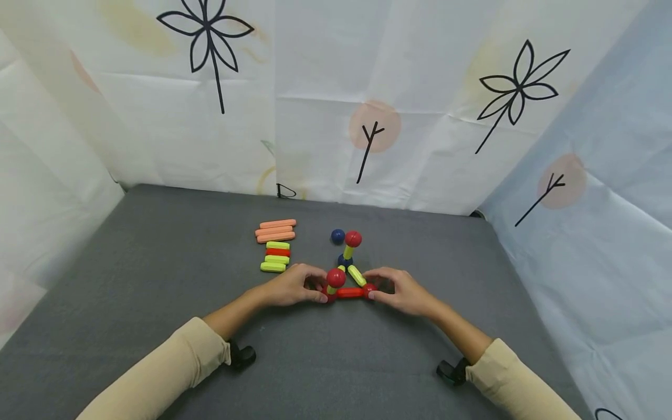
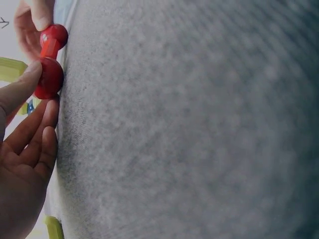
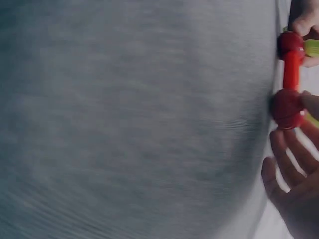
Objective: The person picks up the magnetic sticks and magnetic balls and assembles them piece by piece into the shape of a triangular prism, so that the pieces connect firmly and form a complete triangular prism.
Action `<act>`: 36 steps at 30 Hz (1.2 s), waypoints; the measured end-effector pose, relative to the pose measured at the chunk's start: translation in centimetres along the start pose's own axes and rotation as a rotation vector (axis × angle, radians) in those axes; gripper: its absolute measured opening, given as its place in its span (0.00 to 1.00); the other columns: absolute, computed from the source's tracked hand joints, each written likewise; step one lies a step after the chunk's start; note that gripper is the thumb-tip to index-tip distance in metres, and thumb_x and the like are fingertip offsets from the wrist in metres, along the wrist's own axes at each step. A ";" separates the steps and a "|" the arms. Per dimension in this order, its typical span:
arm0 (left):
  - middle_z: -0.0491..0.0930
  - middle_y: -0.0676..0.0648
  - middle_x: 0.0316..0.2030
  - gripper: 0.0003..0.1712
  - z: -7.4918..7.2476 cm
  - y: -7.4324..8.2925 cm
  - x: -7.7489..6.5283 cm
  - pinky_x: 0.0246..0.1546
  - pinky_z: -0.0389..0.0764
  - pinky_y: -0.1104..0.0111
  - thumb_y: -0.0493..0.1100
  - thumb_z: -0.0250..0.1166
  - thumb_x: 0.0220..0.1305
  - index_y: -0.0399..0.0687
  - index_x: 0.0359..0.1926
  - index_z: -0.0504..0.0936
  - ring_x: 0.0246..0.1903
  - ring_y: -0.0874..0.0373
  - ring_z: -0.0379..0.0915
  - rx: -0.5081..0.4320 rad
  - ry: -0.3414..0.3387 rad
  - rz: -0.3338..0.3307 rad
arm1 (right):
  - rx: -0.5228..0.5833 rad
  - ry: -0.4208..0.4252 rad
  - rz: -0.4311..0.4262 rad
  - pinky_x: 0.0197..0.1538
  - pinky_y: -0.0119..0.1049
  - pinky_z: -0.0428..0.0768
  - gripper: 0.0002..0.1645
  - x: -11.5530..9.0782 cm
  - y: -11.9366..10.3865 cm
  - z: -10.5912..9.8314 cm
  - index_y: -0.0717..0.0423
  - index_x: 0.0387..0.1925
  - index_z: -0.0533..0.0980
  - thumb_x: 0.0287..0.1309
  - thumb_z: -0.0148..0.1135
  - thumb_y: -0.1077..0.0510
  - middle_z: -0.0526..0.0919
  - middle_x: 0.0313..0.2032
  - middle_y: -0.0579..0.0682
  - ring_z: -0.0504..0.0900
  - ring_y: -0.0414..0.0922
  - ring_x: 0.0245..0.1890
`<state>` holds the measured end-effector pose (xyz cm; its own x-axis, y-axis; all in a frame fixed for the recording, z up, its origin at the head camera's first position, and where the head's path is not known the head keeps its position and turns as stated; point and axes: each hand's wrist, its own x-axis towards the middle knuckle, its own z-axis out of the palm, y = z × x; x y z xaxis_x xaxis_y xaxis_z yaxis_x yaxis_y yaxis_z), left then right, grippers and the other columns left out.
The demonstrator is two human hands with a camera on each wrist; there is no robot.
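A ball-and-rod structure lies on the grey table between both hands. Its triangular base joins a left red ball [image 2: 50, 79], a right red ball [image 3: 288, 108] and a dark blue ball [image 1: 345, 261] at the back. A red rod [image 1: 350, 293] links the two front balls; yellow-green rods [image 1: 357, 276] run to the back. Upright rods on the front-left and back balls carry red balls [image 1: 336, 277] on top. My left hand [image 1: 296, 284] pinches the left base ball between thumb and fingers. At the other end, my right hand [image 1: 401, 290] pinches the right base ball.
Several orange rods [image 1: 275, 231] lie in a stack left of the structure. Below them is a row of yellow-green rods [image 1: 273, 267] with one red rod [image 1: 277, 252] among them. A loose dark blue ball [image 1: 338, 236] sits behind the structure. Patterned cloth [image 1: 420, 146] surrounds the table.
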<state>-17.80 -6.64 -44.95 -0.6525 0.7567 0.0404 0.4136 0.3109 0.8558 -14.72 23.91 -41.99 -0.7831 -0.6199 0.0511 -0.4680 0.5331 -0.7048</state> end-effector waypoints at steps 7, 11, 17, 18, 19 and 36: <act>0.84 0.46 0.48 0.19 -1.5 0.5 -1.1 0.51 0.80 0.63 0.31 0.68 0.63 0.40 0.55 0.82 0.47 0.56 0.80 -0.027 0.063 -0.002 | 0.077 -0.014 0.023 0.43 0.35 0.79 0.25 -0.1 0.8 0.5 0.61 0.61 0.76 0.65 0.65 0.57 0.84 0.48 0.51 0.80 0.46 0.44; 0.83 0.43 0.51 0.20 -3.5 -0.1 -1.8 0.53 0.79 0.54 0.28 0.67 0.62 0.37 0.55 0.82 0.52 0.51 0.78 0.057 0.303 0.045 | 0.075 -0.012 0.026 0.43 0.35 0.78 0.24 0.0 0.9 0.6 0.62 0.60 0.76 0.65 0.65 0.59 0.84 0.48 0.52 0.80 0.46 0.43; 0.80 0.39 0.56 0.23 -6.8 -2.3 -3.6 0.40 0.77 0.55 0.29 0.68 0.61 0.39 0.59 0.80 0.45 0.45 0.77 0.269 0.536 -0.029 | 0.088 -0.002 0.025 0.41 0.36 0.78 0.24 0.0 1.0 0.7 0.67 0.60 0.75 0.64 0.65 0.62 0.84 0.48 0.57 0.80 0.49 0.43; 0.80 0.38 0.56 0.23 -7.2 -2.8 -3.9 0.39 0.76 0.54 0.29 0.68 0.62 0.39 0.59 0.80 0.44 0.44 0.77 0.299 0.547 -0.051 | 0.086 -0.002 0.026 0.41 0.36 0.78 0.24 -0.1 1.0 0.7 0.67 0.60 0.75 0.64 0.65 0.62 0.84 0.48 0.57 0.80 0.48 0.43; 0.79 0.37 0.57 0.24 -7.5 -3.2 -4.1 0.39 0.76 0.54 0.30 0.68 0.62 0.39 0.60 0.79 0.44 0.44 0.76 0.332 0.550 -0.076 | 0.084 -0.003 0.029 0.41 0.36 0.78 0.24 -0.1 1.0 0.7 0.66 0.60 0.75 0.64 0.65 0.61 0.84 0.48 0.56 0.79 0.47 0.42; 0.84 0.40 0.45 0.21 -8.7 -5.0 -5.0 0.42 0.79 0.51 0.35 0.71 0.60 0.38 0.54 0.81 0.41 0.48 0.81 0.466 0.531 -0.219 | 0.095 -0.011 0.028 0.42 0.34 0.78 0.24 -0.1 0.6 0.4 0.62 0.60 0.76 0.65 0.65 0.58 0.84 0.48 0.52 0.79 0.43 0.42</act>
<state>-22.15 -16.95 -44.89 -0.9216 0.3058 0.2392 0.3883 0.7241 0.5700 -14.75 24.05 -42.67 -0.7907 -0.6118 0.0229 -0.4046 0.4941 -0.7695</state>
